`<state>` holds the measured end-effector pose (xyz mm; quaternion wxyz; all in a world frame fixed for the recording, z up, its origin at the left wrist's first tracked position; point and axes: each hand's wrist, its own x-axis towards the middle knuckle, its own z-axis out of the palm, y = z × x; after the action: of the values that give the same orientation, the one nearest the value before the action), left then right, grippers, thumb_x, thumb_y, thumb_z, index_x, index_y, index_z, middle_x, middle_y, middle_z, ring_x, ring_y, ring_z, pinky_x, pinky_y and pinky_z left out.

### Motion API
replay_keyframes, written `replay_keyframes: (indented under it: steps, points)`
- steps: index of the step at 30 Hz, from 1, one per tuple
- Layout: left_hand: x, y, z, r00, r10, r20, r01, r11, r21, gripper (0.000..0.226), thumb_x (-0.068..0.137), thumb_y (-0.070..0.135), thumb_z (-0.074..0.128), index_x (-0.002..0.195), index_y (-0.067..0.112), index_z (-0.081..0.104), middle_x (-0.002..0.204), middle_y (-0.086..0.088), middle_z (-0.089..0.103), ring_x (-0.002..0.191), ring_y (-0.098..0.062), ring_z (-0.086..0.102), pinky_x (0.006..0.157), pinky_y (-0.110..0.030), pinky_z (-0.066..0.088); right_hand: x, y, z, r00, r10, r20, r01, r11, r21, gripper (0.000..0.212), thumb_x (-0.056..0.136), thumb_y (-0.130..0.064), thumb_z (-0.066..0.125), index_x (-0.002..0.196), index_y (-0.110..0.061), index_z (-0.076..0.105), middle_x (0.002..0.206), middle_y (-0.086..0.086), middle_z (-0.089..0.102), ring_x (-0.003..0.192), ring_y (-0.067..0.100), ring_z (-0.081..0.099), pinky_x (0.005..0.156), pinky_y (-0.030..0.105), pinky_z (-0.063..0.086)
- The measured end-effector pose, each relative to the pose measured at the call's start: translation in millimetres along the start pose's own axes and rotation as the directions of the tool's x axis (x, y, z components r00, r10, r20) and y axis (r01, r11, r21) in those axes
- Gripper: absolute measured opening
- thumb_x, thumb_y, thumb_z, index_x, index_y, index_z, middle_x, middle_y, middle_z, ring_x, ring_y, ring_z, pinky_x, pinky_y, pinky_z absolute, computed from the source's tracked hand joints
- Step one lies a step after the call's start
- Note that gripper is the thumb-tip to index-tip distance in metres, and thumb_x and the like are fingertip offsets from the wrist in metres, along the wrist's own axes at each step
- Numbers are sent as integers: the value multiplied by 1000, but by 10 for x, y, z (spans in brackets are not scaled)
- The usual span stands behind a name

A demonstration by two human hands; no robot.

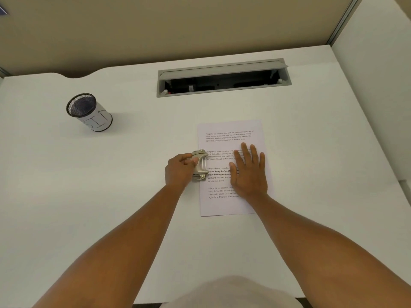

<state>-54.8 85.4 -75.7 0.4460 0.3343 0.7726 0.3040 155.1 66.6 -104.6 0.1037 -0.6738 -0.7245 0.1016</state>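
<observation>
White desk (111, 196): left hand (179, 171) grips the hole punch (200, 165) at the printed sheet's (231, 130) left edge, right hand (249, 172) flat, pinning it; next, probably a firm downward press

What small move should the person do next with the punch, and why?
Probably press the punch down with the left hand, which grips it. The punch sits over the left edge of the sheet, and the right hand lies flat on the sheet, which should keep it steady.
</observation>
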Motion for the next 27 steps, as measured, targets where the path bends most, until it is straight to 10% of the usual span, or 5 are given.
replay_keyframes:
  steps: [27]
  points:
    - [-130, 192, 3, 999, 31, -38, -23, 979, 204, 31, 88, 41, 67, 113, 25, 73, 100, 7, 75, 95, -19, 67, 77, -28, 49, 47, -24, -104, 997, 33, 66, -33, 999, 2, 52, 98, -41, 35, 145, -18, 41, 160, 6, 21, 149, 28, 10, 121, 50, 3]
